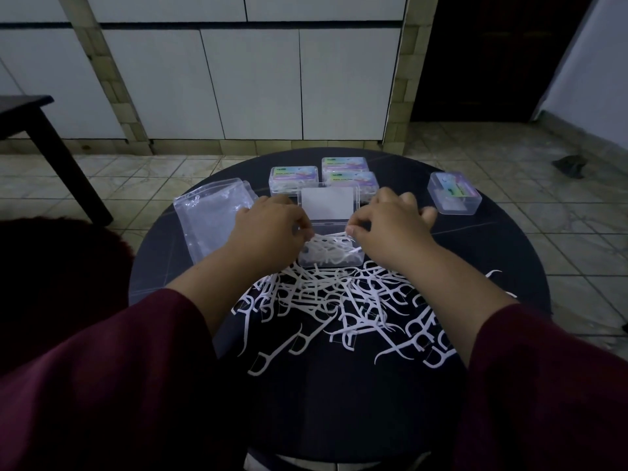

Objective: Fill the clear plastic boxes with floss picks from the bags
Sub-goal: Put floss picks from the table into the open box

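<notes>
— Where do we have the open box (pixel 329 248)?
— Mid-table (pixel 475 239), long axis left-right, lid up at the far side.
— Our hands?
— Left hand (pixel 272 229) and right hand (pixel 384 224) each pinch floss picks (pixel 331 240) over it; loose pile (pixel 339 300) lies nearer us.

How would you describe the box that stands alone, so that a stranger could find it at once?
Start at the round dark table and look to its far right edge, past the right hand. There a closed clear box with a colourful label lies by itself, turned at an angle. The other closed boxes sit together at the far middle, and the open box is between the hands.
</notes>
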